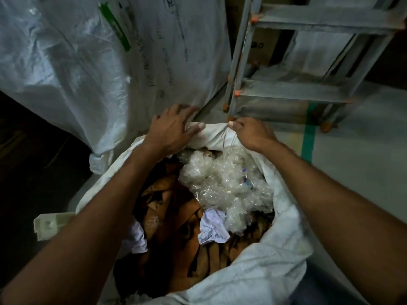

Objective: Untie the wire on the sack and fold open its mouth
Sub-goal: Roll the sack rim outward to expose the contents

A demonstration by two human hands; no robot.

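Observation:
A white woven sack [284, 245] stands below me with its mouth wide open. Inside lie brown cardboard scraps [176, 219], crumpled clear plastic film [222, 183] and a ball of white paper [212, 226]. My left hand [174, 128] lies over the sack's far rim, its thumb pressing the cloth. My right hand [251, 133] pinches the same far rim a little to the right, and the cloth is gathered into folds under its fingers. Thin strands hang down below that hand; I cannot tell if they are the wire.
A tall translucent white sack [92, 62] with handwriting stands behind at the left. A grey metal stepladder [293, 89] with orange feet stands behind at the right, close to the sack's rim. Green tape [309, 137] runs along the pale floor. A white plastic piece [50, 224] lies at the left.

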